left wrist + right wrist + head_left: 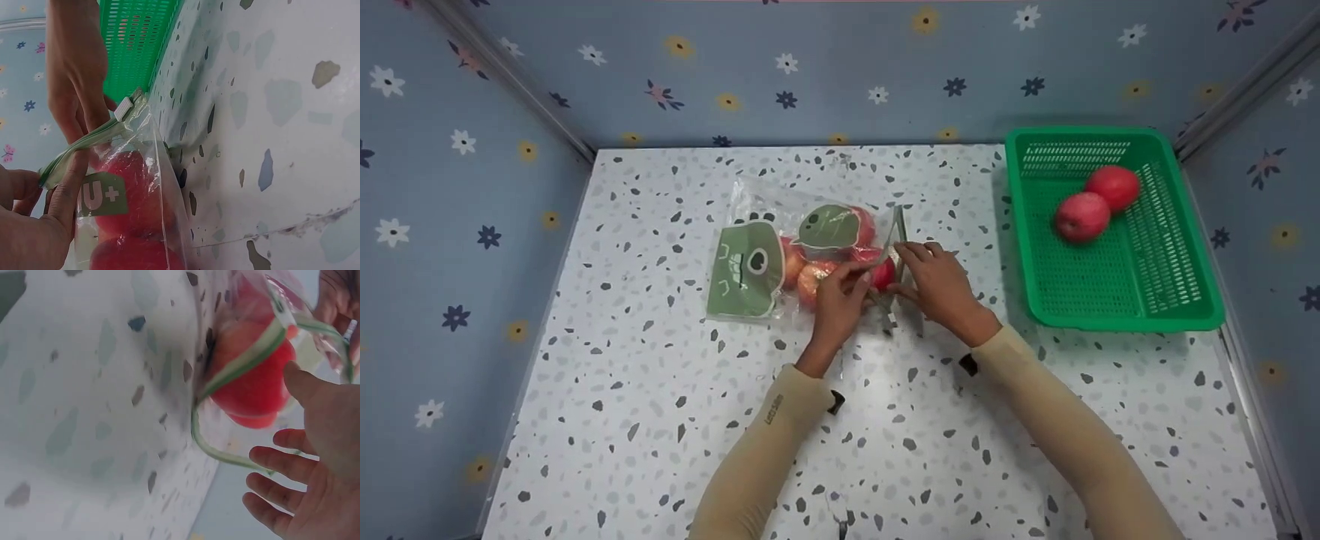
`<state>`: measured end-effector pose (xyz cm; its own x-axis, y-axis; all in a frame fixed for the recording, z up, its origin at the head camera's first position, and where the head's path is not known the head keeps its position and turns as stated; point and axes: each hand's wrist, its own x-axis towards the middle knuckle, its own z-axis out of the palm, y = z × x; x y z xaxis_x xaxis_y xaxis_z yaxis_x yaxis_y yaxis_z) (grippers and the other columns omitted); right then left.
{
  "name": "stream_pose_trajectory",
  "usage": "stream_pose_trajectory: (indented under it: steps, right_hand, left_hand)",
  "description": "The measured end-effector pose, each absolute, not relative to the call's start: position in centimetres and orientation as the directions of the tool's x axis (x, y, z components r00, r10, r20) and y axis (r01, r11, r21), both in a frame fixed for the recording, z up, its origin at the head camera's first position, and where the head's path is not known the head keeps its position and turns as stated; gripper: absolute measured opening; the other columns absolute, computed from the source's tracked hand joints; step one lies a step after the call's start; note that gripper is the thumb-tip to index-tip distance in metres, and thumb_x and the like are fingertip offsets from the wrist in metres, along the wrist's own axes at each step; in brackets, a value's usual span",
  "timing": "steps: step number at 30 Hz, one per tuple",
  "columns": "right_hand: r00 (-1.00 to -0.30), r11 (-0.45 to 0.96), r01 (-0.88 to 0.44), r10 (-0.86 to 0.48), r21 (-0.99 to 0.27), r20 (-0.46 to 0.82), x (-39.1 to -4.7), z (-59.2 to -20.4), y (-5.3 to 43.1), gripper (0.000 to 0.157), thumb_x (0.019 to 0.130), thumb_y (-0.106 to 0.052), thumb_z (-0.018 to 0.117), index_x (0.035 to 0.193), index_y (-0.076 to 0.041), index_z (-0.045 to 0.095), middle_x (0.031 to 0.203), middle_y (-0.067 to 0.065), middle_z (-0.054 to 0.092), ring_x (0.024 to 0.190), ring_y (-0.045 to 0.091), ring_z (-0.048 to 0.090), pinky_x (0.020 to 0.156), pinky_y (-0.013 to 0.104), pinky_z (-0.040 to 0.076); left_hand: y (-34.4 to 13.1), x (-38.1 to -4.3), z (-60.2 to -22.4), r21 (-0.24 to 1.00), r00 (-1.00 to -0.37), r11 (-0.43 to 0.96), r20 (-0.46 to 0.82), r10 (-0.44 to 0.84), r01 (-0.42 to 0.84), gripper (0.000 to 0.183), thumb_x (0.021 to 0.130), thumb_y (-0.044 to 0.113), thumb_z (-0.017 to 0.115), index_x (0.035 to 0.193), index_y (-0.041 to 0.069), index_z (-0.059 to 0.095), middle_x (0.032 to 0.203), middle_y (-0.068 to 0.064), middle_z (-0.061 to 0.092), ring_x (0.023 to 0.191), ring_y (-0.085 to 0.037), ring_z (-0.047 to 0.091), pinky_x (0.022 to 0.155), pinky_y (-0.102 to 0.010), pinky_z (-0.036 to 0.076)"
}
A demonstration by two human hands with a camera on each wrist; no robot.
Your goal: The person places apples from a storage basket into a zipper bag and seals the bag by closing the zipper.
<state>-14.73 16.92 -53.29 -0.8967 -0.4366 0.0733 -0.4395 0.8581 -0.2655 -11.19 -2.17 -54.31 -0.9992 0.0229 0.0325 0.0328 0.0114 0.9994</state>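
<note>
Head view: bag (826, 228) (apples (813, 279) inside)

There's one table (660, 420), one green basket (1125, 325), one clear zip bag (746, 277). Basket holds two apples (1082, 217) (1113, 188), bag at least three (prints block exact count). Two hands (838, 304) (941, 289), two sleeves (765, 450) (1057, 412).

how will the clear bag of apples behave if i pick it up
The bag looks floppy: its thin film is creased. It will probably sag, with several apples inside. They may roll out if it tips, since the right wrist view shows the bag open.
</note>
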Motion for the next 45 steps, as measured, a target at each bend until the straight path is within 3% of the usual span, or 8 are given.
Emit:
stream_pose_trajectory:
  steps: [4,6,10,13,17,20,34,45]
  right_hand:
    - [-0.906,0.874,-0.421,-0.417,-0.243,0.072,-14.5,-52.2,18.2,0.068,0.099,-0.039,0.075,0.151,-0.001,0.055,0.147,0.019,0.061,0.131,0.041,0.056,0.106,0.055,0.051]
    - [-0.91,0.881,-0.414,-0.409,-0.231,0.072,-14.4,-51.5,18.9,0.066,0.1,-0.039,0.075,0.15,-0.001,0.055,0.146,0.02,0.061,0.131,0.041,0.056,0.106,0.056,0.051]
    - [-0.915,0.885,-0.403,-0.393,-0.233,0.09,-14.1,-50.2,20.4,0.062,0.099,-0.035,0.076,0.148,0.0,0.057,0.145,0.021,0.061,0.13,0.042,0.055,0.104,0.058,0.051]
    - [-0.923,0.891,-0.385,-0.375,-0.24,0.088,-14.0,-49.2,21.5,0.061,0.1,-0.032,0.075,0.147,0.001,0.057,0.146,0.021,0.06,0.131,0.043,0.054,0.105,0.059,0.05]
    - [-0.933,0.905,-0.359,-0.348,-0.227,0.088,-14.1,-48.2,23.1,0.06,0.101,-0.031,0.075,0.148,0.002,0.056,0.147,0.022,0.059,0.133,0.044,0.053,0.109,0.06,0.047]
    - [-0.938,0.913,-0.344,-0.328,-0.22,0.11,-14.1,-47.8,24.3,0.06,0.1,-0.028,0.076,0.147,0.003,0.057,0.147,0.023,0.059,0.133,0.045,0.052,0.108,0.061,0.047]
    - [-0.949,0.933,-0.289,-0.25,-0.215,0.192,-13.8,-45.4,30.1,0.058,0.095,-0.018,0.081,0.144,0.002,0.059,0.144,0.026,0.059,0.128,0.048,0.054,0.103,0.067,0.048]
    - [-0.935,0.936,-0.301,-0.253,-0.18,0.248,-14.2,-43.9,33.6,0.053,0.092,-0.011,0.082,0.138,0.007,0.061,0.138,0.029,0.061,0.125,0.051,0.054,0.094,0.071,0.048]
  left_hand:
    - [-2.2,-11.2,-54.4,0.999,-0.999,0.014,0.028,0.02,0.029,0.022,0.105,-0.001,0.059,0.123,-0.009,0.068,0.107,-0.021,0.069,0.084,-0.014,0.068,0.068,-0.031,0.062]
    - [-2.2,-11.2,-54.4,1.0,-1.0,0.02,0.024,0.017,0.024,0.021,0.105,-0.001,0.059,0.123,-0.008,0.069,0.107,-0.022,0.069,0.084,-0.014,0.068,0.066,-0.029,0.061]
    - [-2.2,-11.2,-54.5,1.0,-1.0,0.024,0.015,0.016,0.015,0.021,0.105,-0.001,0.059,0.123,-0.007,0.069,0.106,-0.02,0.069,0.083,-0.013,0.067,0.066,-0.038,0.063]
    - [-2.3,-11.2,-54.5,0.999,-1.0,0.034,0.02,0.018,0.02,0.021,0.105,0.0,0.06,0.122,-0.007,0.07,0.107,-0.02,0.069,0.083,-0.014,0.067,0.066,-0.039,0.062]
    - [-2.3,-11.2,-54.5,0.996,-0.999,0.077,0.042,0.015,0.043,0.021,0.104,0.001,0.062,0.122,-0.006,0.07,0.111,-0.021,0.07,0.089,-0.019,0.069,0.069,-0.024,0.057]
    - [-2.4,-11.3,-54.4,0.994,-0.999,0.094,0.047,0.016,0.049,0.021,0.104,0.002,0.062,0.123,-0.007,0.07,0.114,-0.021,0.071,0.093,-0.023,0.07,0.07,-0.02,0.055]
    - [-2.3,-11.1,-54.4,0.996,-0.999,0.09,0.027,0.018,0.028,0.022,0.105,0.003,0.062,0.123,-0.007,0.069,0.118,-0.022,0.071,0.098,-0.027,0.071,0.071,-0.022,0.057]
    - [-2.3,-11.1,-54.4,0.998,-1.0,0.053,0.016,0.018,0.017,0.022,0.105,0.002,0.062,0.123,-0.008,0.069,0.114,-0.023,0.07,0.087,-0.018,0.069,0.064,-0.022,0.057]
